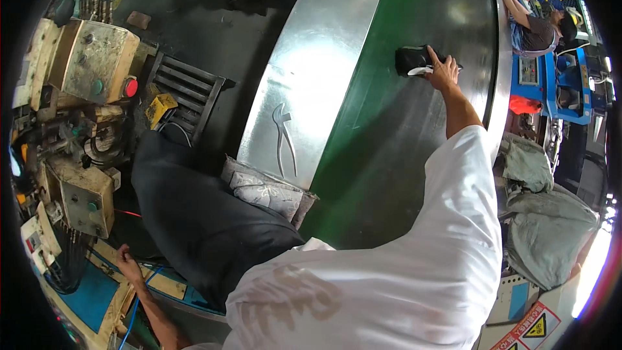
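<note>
My right hand [443, 72] is stretched out over the green and dark conveyor belt [363, 149]. Its fingers and thumb are around a black shoe-like piece [411, 61] with a white patch, partly hidden under the hand. My left hand [127, 260] hangs at the lower left beside the tan machine frame [107, 251]. Its fingers look loosely bent and apart, and no object shows in them. Metal pincers [282, 136] with curved handles lie on the shiny metal ledge [324, 45], between the belt and my dark-clad leg.
A grey patterned cushion [269, 189] covers the ledge's near end. To the left stand control boxes [97, 61] with a red button [131, 87], and a black slatted stool [188, 87]. Another person [541, 32] works across the belt, near a blue machine [570, 84].
</note>
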`<action>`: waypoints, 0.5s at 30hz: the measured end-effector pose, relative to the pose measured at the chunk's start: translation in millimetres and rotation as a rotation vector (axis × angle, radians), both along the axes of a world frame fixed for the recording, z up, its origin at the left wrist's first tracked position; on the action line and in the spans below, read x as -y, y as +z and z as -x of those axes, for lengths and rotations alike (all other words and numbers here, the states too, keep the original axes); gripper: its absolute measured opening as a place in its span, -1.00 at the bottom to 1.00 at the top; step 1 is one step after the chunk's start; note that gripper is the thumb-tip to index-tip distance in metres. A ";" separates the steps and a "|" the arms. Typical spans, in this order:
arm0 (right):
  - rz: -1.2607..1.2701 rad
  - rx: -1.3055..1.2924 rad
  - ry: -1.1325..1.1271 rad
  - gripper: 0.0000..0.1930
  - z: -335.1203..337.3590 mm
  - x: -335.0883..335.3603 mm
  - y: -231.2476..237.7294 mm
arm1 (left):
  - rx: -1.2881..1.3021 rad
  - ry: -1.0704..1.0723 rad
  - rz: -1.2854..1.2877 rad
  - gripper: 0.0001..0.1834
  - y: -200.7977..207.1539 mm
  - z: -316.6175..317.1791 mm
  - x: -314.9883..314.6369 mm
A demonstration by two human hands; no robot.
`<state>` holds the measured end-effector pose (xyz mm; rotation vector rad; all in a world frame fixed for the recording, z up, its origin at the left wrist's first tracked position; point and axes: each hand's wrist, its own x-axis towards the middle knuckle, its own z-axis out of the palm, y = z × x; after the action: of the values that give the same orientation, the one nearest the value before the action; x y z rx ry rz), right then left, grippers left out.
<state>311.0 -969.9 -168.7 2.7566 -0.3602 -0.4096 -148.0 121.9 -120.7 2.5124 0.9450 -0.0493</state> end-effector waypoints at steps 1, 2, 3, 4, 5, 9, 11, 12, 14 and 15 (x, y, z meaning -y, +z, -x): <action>0.016 -0.002 0.038 -0.05 3.1 8.9 9.6 | -0.029 0.005 -0.036 -0.70 -6.9 -7.7 17.0; -0.016 -0.010 0.017 -0.06 4.7 4.1 14.7 | -0.023 -0.005 -0.020 -0.70 -4.9 -6.0 19.0; -0.049 -0.018 -0.003 -0.06 10.4 -4.8 16.0 | -0.018 -0.015 -0.007 -0.70 -0.7 -3.2 19.1; -0.076 -0.015 -0.022 -0.05 11.7 -10.0 19.2 | 0.000 -0.023 0.013 -0.69 0.0 -7.8 23.9; -0.177 -0.022 -0.167 0.01 24.5 -20.3 17.1 | 0.063 -0.014 0.100 -0.69 -1.7 -14.4 27.8; -0.825 0.288 -0.381 0.36 122.4 -24.8 -42.4 | 0.247 -0.059 0.336 -0.68 -5.4 -111.6 102.2; -1.081 0.444 -0.561 0.29 149.4 -91.8 -45.7 | 0.333 -0.119 0.376 -0.65 8.9 -145.6 153.3; -1.088 0.500 -0.569 0.26 160.4 -110.5 -45.3 | 0.346 -0.144 0.411 -0.64 11.7 -164.0 174.0; -1.215 0.476 -0.677 0.20 177.8 -159.7 -25.8 | 0.373 -0.130 0.583 -0.66 22.4 -201.2 226.5; -1.371 0.446 -0.709 0.16 185.0 -179.5 -17.4 | 0.395 -0.177 0.672 -0.64 31.3 -217.5 252.3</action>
<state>126.0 -790.4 -186.1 3.9303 -1.7531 -0.1886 69.5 -130.3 -89.3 1.8739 0.4404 0.0637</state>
